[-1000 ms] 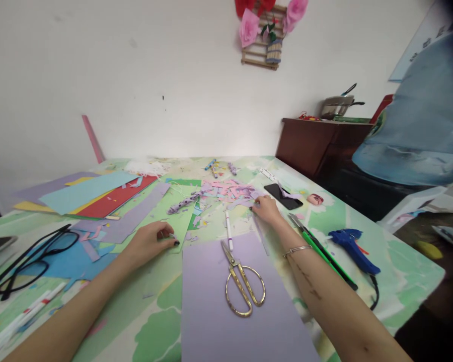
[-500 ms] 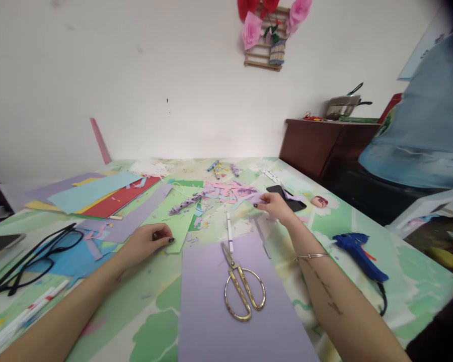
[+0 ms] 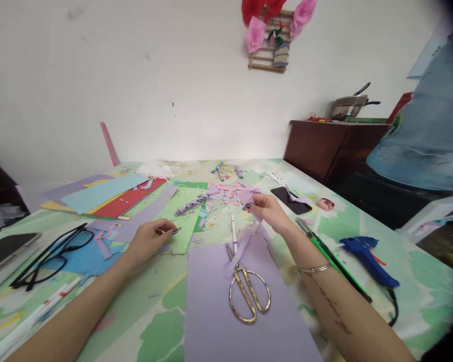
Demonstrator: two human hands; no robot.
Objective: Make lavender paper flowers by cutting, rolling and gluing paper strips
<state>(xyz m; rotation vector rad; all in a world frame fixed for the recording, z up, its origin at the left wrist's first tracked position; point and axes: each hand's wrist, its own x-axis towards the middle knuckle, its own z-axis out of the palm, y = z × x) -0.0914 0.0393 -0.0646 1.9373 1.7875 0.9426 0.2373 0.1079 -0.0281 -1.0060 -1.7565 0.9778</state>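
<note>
My right hand [image 3: 268,211] is closed in a pinch on a piece of purple paper, in front of a pile of pink and purple scraps [image 3: 228,192]. Below it, a narrow purple paper strip [image 3: 243,246] trails across the blades of gold-handled scissors [image 3: 246,295]. The scissors rest on a large purple sheet [image 3: 211,311], beside a white marker [image 3: 233,232]. My left hand [image 3: 151,241] is closed with thumb and finger together at the edge of a light green sheet [image 3: 189,218]; whatever it pinches is too small to name. A spotted purple paper roll [image 3: 191,205] lies on that sheet.
A blue glue gun [image 3: 370,259], a green-edged cutter [image 3: 335,266] and a black phone [image 3: 283,200] lie to the right. Black glasses [image 3: 56,256], another phone [image 3: 11,251] and stacked coloured paper [image 3: 105,193] are at left. A brown cabinet [image 3: 317,146] stands behind.
My right hand has shifted slightly left and down. A purple strip now lies over the scissor blades, and the cutter beside my right forearm shows more. The view has turned slightly left.
</note>
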